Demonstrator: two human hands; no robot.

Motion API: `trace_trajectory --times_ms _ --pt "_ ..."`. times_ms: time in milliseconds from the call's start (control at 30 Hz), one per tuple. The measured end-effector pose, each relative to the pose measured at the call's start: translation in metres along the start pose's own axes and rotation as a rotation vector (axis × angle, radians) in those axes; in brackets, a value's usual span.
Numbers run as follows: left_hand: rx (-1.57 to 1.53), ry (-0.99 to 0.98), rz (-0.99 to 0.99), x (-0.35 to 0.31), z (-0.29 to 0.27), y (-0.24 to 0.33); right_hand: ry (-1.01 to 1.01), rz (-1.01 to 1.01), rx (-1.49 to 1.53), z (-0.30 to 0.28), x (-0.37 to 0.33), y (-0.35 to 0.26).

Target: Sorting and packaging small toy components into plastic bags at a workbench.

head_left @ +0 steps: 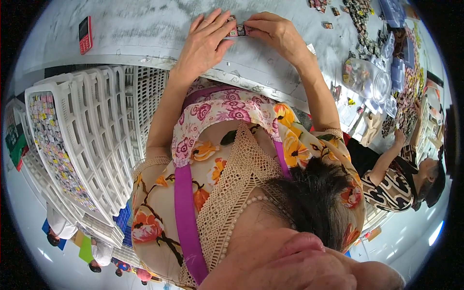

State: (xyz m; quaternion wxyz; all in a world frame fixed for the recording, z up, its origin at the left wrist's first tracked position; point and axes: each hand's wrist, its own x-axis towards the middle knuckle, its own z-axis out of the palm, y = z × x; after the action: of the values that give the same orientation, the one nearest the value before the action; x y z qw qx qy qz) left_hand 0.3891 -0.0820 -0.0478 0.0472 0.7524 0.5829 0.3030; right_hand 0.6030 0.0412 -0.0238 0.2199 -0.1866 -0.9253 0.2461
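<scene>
On the worktable's far part, a short row of small printed blocks [238, 31], dark and pink, lies between my two hands. My left hand [207, 47] rests over the row's left end with its fingers stretched out and spread, the fingertips beside the blocks and partly hiding them. From the other side, my right hand [280, 37] pinches the right end of the row between thumb and fingers. How many pieces sit under the fingertips is hidden.
A red keypad phone [85, 35] lies left on the table. White plastic crates [72, 111] stack below left, one filled with small colourful pieces. Loose pieces [360, 21], a clear plastic jar [369, 79] and a co-worker's arm [391, 157] are at right.
</scene>
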Motion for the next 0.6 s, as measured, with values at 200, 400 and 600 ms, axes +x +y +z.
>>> trace_trajectory --times_ms 200,400,600 --pt "0.004 0.001 -0.002 0.0 0.001 -0.001 -0.071 0.073 0.085 -0.004 0.005 0.001" --pt "0.022 -0.019 0.012 0.001 -0.001 -0.001 0.117 -0.067 -0.083 0.011 -0.013 -0.003" --pt "0.027 -0.015 0.027 0.0 0.0 -0.003 0.08 -0.044 -0.271 0.013 -0.029 -0.023"
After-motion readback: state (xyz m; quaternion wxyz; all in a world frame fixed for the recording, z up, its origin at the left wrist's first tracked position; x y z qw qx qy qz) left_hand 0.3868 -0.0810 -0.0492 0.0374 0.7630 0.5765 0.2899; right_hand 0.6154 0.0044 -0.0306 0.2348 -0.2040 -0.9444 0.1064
